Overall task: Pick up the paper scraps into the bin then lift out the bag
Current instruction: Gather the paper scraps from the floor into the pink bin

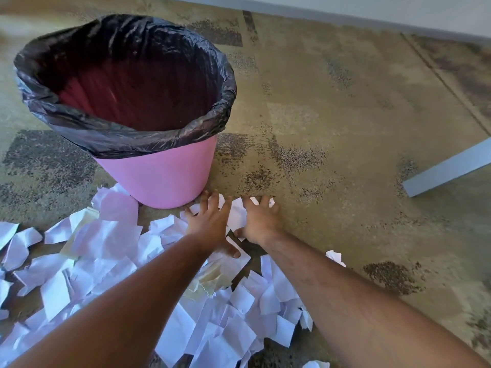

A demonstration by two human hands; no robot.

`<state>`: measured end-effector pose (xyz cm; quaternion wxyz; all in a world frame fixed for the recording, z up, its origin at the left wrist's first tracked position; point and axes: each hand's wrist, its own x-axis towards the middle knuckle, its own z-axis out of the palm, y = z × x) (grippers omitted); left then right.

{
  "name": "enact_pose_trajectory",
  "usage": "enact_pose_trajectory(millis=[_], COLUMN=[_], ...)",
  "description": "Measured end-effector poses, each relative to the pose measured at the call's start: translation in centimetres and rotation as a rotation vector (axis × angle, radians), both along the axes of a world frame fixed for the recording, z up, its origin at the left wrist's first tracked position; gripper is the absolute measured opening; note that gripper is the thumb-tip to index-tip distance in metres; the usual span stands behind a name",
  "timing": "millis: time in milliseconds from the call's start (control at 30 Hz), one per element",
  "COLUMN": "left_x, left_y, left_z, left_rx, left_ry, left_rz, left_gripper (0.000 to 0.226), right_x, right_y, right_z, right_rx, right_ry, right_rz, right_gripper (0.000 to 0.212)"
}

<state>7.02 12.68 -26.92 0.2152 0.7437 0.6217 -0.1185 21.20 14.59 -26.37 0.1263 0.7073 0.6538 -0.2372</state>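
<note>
A pink bin point(162, 173) lined with a black bag point(111, 139) stands on the carpet at upper left; its inside looks empty. Several white paper scraps point(106, 243) lie spread over the floor in front of it. My left hand point(210, 224) lies palm down with spread fingers on scraps just right of the bin's base. Close beside it, my right hand point(259, 219) presses on scraps point(236, 213) at the far edge of the pile, fingers spread and slightly bent.
The floor is patterned beige and dark carpet point(332, 115). A grey furniture leg point(449, 168) slants in at the right. A pale wall base point(372, 11) runs along the top.
</note>
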Motion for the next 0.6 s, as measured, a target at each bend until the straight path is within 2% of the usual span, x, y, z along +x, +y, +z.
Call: enact_pose_trajectory(millis=[167,300,400,533,600], left_x=[-0.1,-0.6,-0.9,-0.9,-1.1], left_y=[-1.2,-2.0,-2.9,-3.8,-3.9], left_z=[0.1,-0.4,-1.0,-0.7,-0.5], left_rx=[0.102,0.199,0.273,0.316,0.316], left_ry=[-0.127,-0.261,-0.306,-0.301,-0.302], left_rz=[0.054,0.121,0.136,0.098,0.071], left_gripper=[0.128,0.097,0.064,0.021,0.013], right_x=[-0.4,-0.6,-0.2,0.4,0.7], right_y=[-1.9,-3.1,-3.5,-3.8,-4.0], right_z=[0.5,0.4,1.1,2.1,2.6], right_rx=[0.253,0.328,0.323,0.291,0.277], right_ry=[0.019,0.076,0.089,0.077,0.049], right_rz=[0.126,0.161,0.177,0.195,0.211], right_gripper=[0.050,0.017,0.011,0.021,0.018])
